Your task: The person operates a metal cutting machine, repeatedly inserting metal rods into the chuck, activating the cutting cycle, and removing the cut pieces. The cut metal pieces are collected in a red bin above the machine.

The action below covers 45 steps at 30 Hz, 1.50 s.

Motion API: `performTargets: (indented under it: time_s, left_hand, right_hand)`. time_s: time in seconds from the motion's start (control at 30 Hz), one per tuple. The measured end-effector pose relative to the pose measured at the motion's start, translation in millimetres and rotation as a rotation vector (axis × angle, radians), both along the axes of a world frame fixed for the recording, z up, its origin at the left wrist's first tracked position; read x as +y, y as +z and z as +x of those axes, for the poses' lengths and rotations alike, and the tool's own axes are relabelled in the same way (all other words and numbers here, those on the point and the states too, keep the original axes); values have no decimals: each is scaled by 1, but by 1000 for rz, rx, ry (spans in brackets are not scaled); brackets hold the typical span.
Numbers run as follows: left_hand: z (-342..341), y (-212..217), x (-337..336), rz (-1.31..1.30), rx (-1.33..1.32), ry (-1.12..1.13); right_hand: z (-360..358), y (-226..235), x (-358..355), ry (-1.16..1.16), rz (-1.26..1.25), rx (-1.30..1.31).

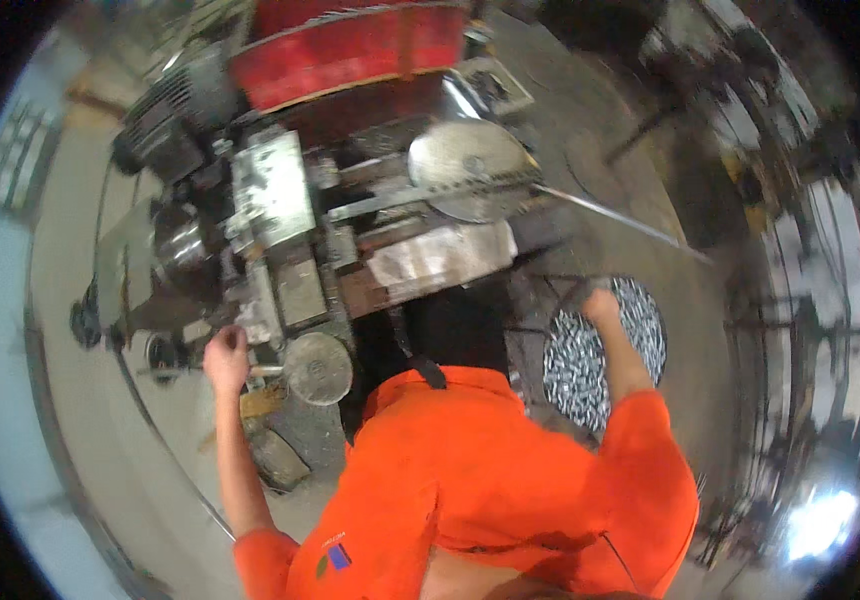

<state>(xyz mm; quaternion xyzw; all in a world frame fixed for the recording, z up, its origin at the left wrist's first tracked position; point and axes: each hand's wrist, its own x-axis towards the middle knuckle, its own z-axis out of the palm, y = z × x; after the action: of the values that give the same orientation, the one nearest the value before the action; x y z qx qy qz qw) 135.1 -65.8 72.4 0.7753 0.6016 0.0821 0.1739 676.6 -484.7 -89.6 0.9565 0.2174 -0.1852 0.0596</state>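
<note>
My left hand (226, 362) is closed on a short handle (268, 371) that sticks out beside a round metal handwheel (319, 369) at the machine's near left side. Over at the right, my right hand (602, 305) hangs above a round tub full of small shiny metal pieces (576, 375). Its fingers are curled in, and whatever they hold, if anything, is too small to make out. The machine (275, 190) fills the upper left, with a chuck-like metal cylinder (187, 245) behind my left hand.
A large round metal disc (473, 165) sits on the machine's right part, and a thin rod (622, 215) juts from it to the right. Behind stands a red tray (350, 58). A motor (182, 100) is at the back left. Cluttered metal racks (800, 290) line the right side.
</note>
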Motion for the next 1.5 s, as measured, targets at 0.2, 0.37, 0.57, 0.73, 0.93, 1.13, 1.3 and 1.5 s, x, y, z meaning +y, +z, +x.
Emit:
performTargets:
  time_s: [0.2,0.37,0.57,0.73,0.93,1.13,1.3,1.5]
  left_hand:
    - [10,10,-7,80,5,-18]
    - [-2,6,-3,-27,-246,-153]
    - [48,97,-41,20,-451,-378]
    - [106,119,-66,29,-512,-536]
    - [93,109,-73,-32,-613,-447]
    - [76,100,-64,-211,-749,-361]
    - [64,107,-53,-345,-992,-257]
    - [19,128,-29,-344,-748,-358]
  right_hand:
    - [11,-26,-25,189,46,-171]
    - [7,10,-20,-69,855,262]
    - [-98,152,115,243,1270,554]
    - [-221,232,233,1011,1277,433]
    - [-284,283,269,1314,1142,430]
    - [-290,287,293,1537,1072,310]
    - [-300,303,319,1659,1095,317]
    - [-316,318,367,1842,926,316]
